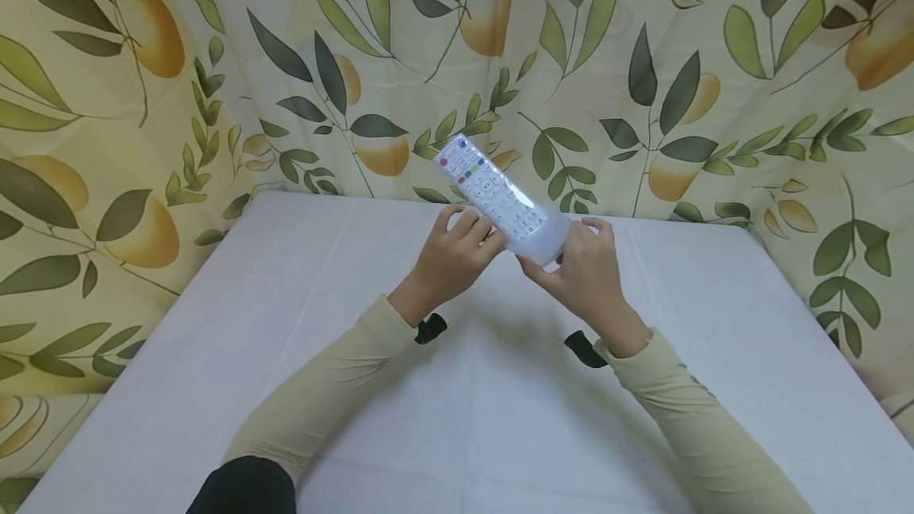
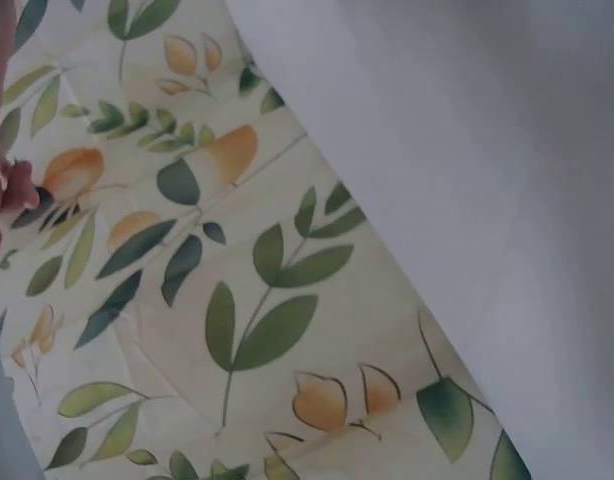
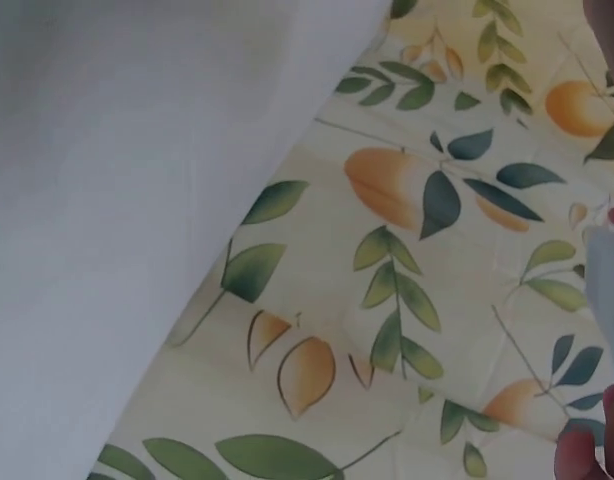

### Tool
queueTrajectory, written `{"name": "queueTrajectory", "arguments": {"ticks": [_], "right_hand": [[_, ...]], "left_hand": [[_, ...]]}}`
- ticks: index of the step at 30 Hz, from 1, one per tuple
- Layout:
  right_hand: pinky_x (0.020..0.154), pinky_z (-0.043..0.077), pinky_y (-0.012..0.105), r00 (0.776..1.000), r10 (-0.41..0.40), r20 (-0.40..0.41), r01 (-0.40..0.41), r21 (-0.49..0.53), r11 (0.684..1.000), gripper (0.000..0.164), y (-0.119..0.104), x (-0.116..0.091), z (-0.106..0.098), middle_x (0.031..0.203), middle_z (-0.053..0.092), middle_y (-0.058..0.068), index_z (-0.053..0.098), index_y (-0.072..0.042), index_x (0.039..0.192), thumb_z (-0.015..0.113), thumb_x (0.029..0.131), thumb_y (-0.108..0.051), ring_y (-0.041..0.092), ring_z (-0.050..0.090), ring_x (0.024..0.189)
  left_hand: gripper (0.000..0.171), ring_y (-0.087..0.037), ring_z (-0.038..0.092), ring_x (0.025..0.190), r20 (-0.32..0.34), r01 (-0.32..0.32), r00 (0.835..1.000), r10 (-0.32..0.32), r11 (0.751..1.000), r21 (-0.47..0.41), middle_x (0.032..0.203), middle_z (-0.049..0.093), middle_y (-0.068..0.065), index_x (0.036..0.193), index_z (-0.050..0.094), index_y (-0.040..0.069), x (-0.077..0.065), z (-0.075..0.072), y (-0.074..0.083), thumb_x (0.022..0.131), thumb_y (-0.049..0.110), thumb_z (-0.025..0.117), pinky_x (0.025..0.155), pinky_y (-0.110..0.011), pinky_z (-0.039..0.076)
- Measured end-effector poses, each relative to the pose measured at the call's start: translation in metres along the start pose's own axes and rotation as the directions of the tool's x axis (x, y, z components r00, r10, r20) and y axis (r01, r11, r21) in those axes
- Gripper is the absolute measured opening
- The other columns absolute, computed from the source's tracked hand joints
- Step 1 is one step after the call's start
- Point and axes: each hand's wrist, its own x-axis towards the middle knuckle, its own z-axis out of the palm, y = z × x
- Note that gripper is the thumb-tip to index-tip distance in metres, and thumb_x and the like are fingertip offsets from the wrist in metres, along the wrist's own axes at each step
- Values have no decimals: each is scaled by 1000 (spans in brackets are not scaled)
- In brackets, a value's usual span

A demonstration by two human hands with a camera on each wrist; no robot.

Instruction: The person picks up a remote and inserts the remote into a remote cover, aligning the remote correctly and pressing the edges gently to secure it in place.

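Observation:
A white remote control (image 1: 493,193) with rows of small buttons, a few of them coloured, is held up tilted above the far part of the table. Its near end has a smooth, shiny, pale covering, perhaps a plastic sleeve. My left hand (image 1: 460,254) grips its left side with curled fingers. With thumb and fingers, my right hand (image 1: 587,270) pinches the lower right end. Only slivers of the left hand (image 2: 1,190) and a pale edge (image 2: 9,425) show in the left wrist view. The right wrist view catches fingertips (image 3: 587,450) beside a pale edge (image 3: 607,290).
A white-covered table (image 1: 457,419) spreads under both forearms. Behind it and at its sides hangs a cloth (image 1: 300,101) printed with leaves and fruit. Black straps (image 1: 431,329) sit at the wrists.

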Motion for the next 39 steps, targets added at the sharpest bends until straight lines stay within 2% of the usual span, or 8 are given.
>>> {"name": "queueTrajectory", "arguments": {"ticks": [7, 15, 18, 20, 24, 28, 33, 39], "right_hand": [[89, 42, 59, 997, -64, 51, 62, 33, 998, 56, 7, -6, -4, 66, 58, 16, 58, 10, 99, 78, 65, -30, 25, 52, 58], [89, 41, 55, 994, -44, 100, 29, 147, 989, 52, 10, -9, -9, 81, 66, 20, 58, 10, 105, 71, 70, -27, 28, 57, 67], [88, 41, 55, 996, -12, 90, -2, 160, 987, 51, 11, -8, -12, 88, 67, 25, 59, 12, 99, 58, 83, -37, 36, 60, 77], [87, 41, 56, 997, -2, 74, -8, 137, 991, 62, 12, -7, -15, 87, 67, 25, 61, 12, 92, 44, 92, -48, 40, 61, 84], [87, 42, 56, 998, 0, 62, -4, 65, 998, 85, 13, -6, -17, 82, 68, 24, 64, 10, 86, 23, 94, -63, 39, 64, 83], [91, 42, 55, 994, 57, 89, -63, 66, 996, 78, 11, -7, -17, 74, 69, 21, 64, 10, 86, 27, 96, -58, 38, 65, 81], [92, 41, 56, 991, 86, 103, -101, 149, 984, 77, 9, -8, -16, 66, 68, 18, 63, 10, 87, 26, 96, -57, 41, 62, 85], [91, 41, 58, 986, 81, 147, -114, 233, 966, 52, 12, -13, -19, 72, 67, 18, 61, 4, 80, 37, 100, -38, 42, 57, 97]], "left_hand": [[29, -21, 49, 104, -56, 37, 998, -39, 999, -36, 110, 54, -6, 109, 56, 16, -8, 2, -11, 84, 20, 69, 97, -38, 40], [30, -20, 57, 110, 7, 37, 999, -37, 998, -57, 114, 63, -4, 112, 62, 18, -6, 0, -20, 83, 11, 68, 105, -42, 37], [27, -18, 61, 106, 12, 19, 1000, -18, 997, -73, 110, 67, -2, 111, 63, 16, -7, 0, -21, 85, 10, 66, 103, -42, 39], [27, -17, 63, 103, 22, 21, 1000, -19, 995, -99, 108, 68, -2, 113, 63, 14, -8, 0, -20, 87, 11, 65, 101, -42, 40], [33, -19, 61, 103, 74, 47, 997, -35, 985, -166, 108, 65, -5, 121, 59, 10, -12, 1, -18, 89, 15, 63, 96, -39, 43], [46, -22, 59, 102, 111, 37, 994, -14, 977, -212, 106, 61, -7, 128, 54, 12, -13, 1, -17, 88, 33, 63, 87, -37, 43], [56, -22, 60, 95, 127, 18, 992, 4, 986, -167, 100, 59, -7, 127, 53, 22, -12, 1, -17, 77, 42, 72, 79, -34, 45], [57, -27, 61, 99, 242, 98, 969, -42, 970, -224, 109, 58, -10, 133, 51, 23, -13, -4, -20, 81, 41, 69, 81, -37, 48]]}}
